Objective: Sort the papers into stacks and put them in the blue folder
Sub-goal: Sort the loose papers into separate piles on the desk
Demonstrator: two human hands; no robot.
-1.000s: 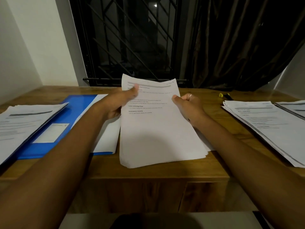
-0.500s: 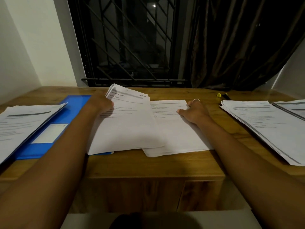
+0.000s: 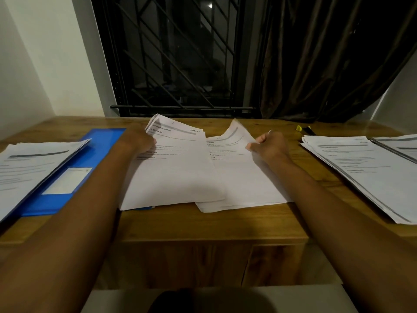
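The bundle of white printed sheets [image 3: 173, 168] is clamped in the grip of the left hand [image 3: 140, 141] and has been carried left, so that it overlaps the blue plastic folder [image 3: 99, 145] on the wooden counter [image 3: 214, 224]. The top sheet [image 3: 234, 136] of the middle white paper stack [image 3: 243, 186], flat a moment ago, is now lifted at its far corner, apparently pinched by the right hand [image 3: 270, 146]. Sorting is judged to be under way, with filing still to be done.

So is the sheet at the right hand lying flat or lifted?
Partly lifted: the right hand pinches the sheet, whose far corner curls up off the stack.
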